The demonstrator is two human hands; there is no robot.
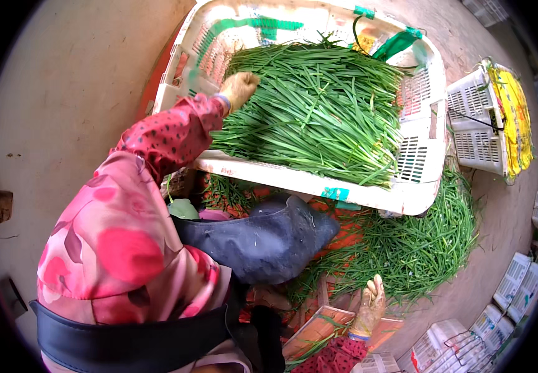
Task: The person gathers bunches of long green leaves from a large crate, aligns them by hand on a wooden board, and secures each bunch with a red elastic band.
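Observation:
A large white plastic basket (428,163) holds a thick layer of long green chives (318,105), their pale ends toward the right. At the basket's left side, my left hand (239,89) in a yellowish glove rests over the leaf tips. Its fingers are curled closed, and what they hold, if anything, is hidden. Low on the right, my right hand (370,306), gloved too, is held up with its fingers stretched and nothing visible in it. It is close to a wooden board (318,329) and the loose pile of chives (418,248).
The loose chives spread over the floor beneath and right of the basket. A white crate with a yellow net sack (512,121) stands at the right. More white crates (440,348) line the lower right. My dark-covered knee (269,236) is just below the basket.

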